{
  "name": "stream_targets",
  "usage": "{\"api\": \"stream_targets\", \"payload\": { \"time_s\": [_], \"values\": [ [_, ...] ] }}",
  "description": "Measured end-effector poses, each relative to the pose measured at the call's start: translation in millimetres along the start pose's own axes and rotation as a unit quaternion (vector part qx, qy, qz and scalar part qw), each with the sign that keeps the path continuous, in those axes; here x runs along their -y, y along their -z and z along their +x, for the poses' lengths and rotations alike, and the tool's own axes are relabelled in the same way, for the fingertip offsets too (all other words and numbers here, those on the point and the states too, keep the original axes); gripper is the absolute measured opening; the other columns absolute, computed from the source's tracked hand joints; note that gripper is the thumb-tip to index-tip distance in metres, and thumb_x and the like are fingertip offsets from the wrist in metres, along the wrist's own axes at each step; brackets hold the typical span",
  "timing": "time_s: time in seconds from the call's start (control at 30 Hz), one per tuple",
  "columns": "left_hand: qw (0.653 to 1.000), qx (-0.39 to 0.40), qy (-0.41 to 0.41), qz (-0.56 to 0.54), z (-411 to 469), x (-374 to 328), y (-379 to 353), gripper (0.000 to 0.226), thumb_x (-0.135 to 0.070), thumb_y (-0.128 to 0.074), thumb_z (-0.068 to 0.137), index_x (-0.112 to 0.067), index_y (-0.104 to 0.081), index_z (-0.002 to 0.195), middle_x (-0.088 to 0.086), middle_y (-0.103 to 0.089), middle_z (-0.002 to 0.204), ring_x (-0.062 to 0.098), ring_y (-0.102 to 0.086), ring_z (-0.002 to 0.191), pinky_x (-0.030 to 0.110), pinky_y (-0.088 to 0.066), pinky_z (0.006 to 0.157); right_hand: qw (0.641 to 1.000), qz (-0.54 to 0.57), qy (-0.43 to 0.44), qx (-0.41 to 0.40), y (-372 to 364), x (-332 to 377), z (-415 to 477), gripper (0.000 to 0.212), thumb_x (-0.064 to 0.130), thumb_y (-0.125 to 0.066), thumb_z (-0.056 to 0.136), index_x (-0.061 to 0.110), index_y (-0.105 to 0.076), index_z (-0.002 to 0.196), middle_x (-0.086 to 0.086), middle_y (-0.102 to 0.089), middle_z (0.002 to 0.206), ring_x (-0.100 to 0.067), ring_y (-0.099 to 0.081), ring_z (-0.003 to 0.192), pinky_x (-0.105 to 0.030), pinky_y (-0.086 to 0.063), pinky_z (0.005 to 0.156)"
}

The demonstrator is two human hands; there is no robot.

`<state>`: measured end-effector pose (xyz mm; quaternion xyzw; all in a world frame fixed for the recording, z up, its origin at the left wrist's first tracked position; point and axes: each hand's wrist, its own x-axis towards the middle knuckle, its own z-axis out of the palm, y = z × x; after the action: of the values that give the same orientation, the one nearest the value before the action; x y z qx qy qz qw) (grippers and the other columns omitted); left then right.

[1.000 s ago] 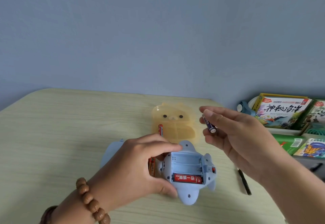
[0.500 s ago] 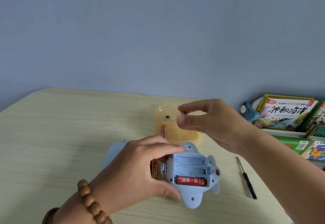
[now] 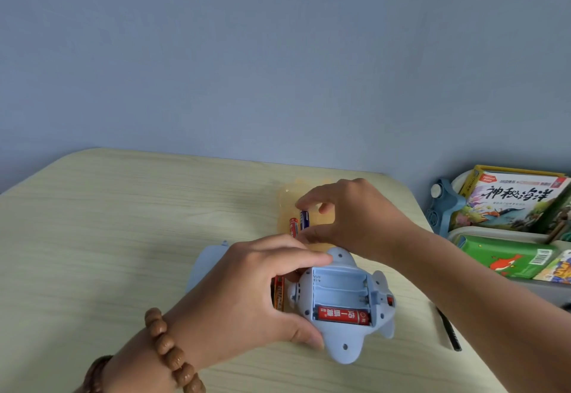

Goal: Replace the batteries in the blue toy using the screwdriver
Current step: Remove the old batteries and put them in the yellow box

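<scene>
The blue toy lies upside down on the table with its battery bay open. One red battery sits in the nearest slot; the other two slots are bare. My left hand grips the toy from the left, with an orange battery under its fingers. My right hand reaches over the yellow box behind the toy and pinches a dark blue battery between thumb and forefinger. A red battery lies in the box beside it. The screwdriver lies on the table to the right.
A pale blue piece lies on the table behind my left hand. To the right of the table, bins hold picture books and a blue object. A grey-blue wall stands behind the wooden table.
My right hand has carried the dark blue battery from the right of the toy leftward and down into the yellow box. My left hand has kept its grip on the toy.
</scene>
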<state>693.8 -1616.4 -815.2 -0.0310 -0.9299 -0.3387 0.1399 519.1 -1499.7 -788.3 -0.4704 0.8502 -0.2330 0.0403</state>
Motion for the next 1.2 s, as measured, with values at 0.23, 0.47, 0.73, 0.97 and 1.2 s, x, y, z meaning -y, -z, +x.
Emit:
{"api": "stream_targets", "payload": {
  "time_s": [0.23,0.47,0.73,0.97,1.2],
  "values": [
    [1.0,-0.005,0.001,-0.006,0.9,0.2,0.2,0.078,-0.051,-0.095,0.049,-0.038,-0.069,0.121,-0.026,-0.065,0.115,0.003,-0.066,0.102,0.005,-0.045,0.085,0.999,0.013,0.024,0.018,4.4,-5.4,-2.0,0.045,0.052,-0.086,0.065,0.037,-0.075,0.106,0.029,-0.064,0.084,0.002,-0.063,0.09,-0.026,-0.056,0.08],
    [1.0,-0.006,-0.001,-0.005,0.8,-0.7,-0.7,0.077,-0.049,-0.095,0.048,-0.037,-0.07,0.121,-0.025,-0.065,0.115,-0.003,-0.063,0.106,0.001,-0.041,0.087,0.999,0.036,0.02,0.031,5.4,-10.2,-3.7,0.049,0.051,-0.085,0.066,0.037,-0.072,0.111,0.028,-0.066,0.094,0.005,-0.061,0.093,-0.022,-0.052,0.081],
    [1.0,-0.014,0.018,-0.006,2.1,1.3,1.0,0.078,-0.055,-0.091,0.051,-0.038,-0.067,0.123,-0.029,-0.064,0.115,-0.007,-0.062,0.109,0.015,-0.049,0.092,0.98,0.182,-0.022,0.073,30.0,-10.6,-103.2,0.076,0.062,-0.086,0.059,0.053,-0.054,0.128,0.027,-0.064,0.123,0.004,-0.061,0.114,-0.024,-0.054,0.092],
    [0.996,0.056,0.066,0.007,7.7,-18.0,7.4,0.079,-0.055,-0.091,0.052,-0.048,-0.06,0.124,-0.034,-0.059,0.119,-0.011,-0.06,0.107,0.023,-0.052,0.094,0.975,0.217,-0.044,0.009,8.7,-9.2,-130.0,0.074,0.037,-0.095,0.058,0.045,-0.064,0.125,0.022,-0.067,0.117,-0.002,-0.07,0.098,-0.025,-0.059,0.087],
    [0.985,-0.001,0.144,0.092,19.2,-65.8,-14.4,0.033,-0.051,-0.068,0.072,-0.039,-0.046,0.094,-0.019,-0.058,0.092,0.0,-0.057,0.079,0.017,-0.042,0.059,0.978,0.201,-0.047,-0.023,5.0,-3.6,-133.3,0.075,0.033,-0.096,0.057,0.04,-0.066,0.125,0.021,-0.068,0.113,-0.008,-0.069,0.092,-0.024,-0.059,0.078]
  ]
}}
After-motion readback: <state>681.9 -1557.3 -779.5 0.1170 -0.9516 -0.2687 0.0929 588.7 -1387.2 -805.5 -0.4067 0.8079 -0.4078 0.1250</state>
